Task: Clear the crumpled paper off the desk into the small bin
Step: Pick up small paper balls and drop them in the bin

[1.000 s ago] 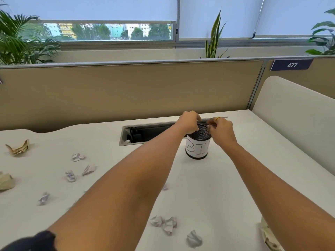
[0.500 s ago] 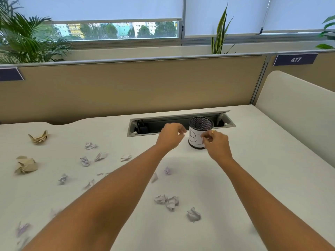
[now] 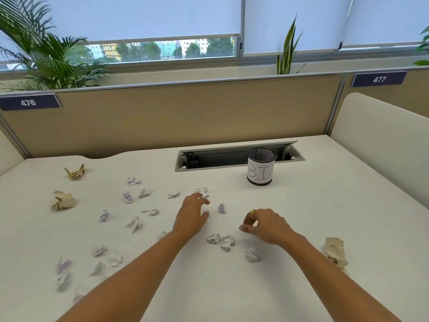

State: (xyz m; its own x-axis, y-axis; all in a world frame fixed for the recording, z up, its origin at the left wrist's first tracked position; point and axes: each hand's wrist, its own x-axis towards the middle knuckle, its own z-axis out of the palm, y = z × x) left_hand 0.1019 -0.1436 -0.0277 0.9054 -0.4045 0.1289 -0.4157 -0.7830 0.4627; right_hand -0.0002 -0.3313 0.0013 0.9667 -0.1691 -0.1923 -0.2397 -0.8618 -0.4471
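**Scraps under the hands, bin far and to the right**

The left hand [image 3: 193, 212] bends its fingers down over a small white scrap [image 3: 206, 212]; blur hides whether it grips it. The right hand [image 3: 267, 225] is loosely curled and holds nothing. 2 scraps [image 3: 220, 240] lie between the hands on the near side, closer to the right hand; crumpled, they show no long axis. The bin [image 3: 261, 168] stands upright, far on the desk [image 3: 325, 228] and nearer the right hand. Its dark mesh hides any contents.
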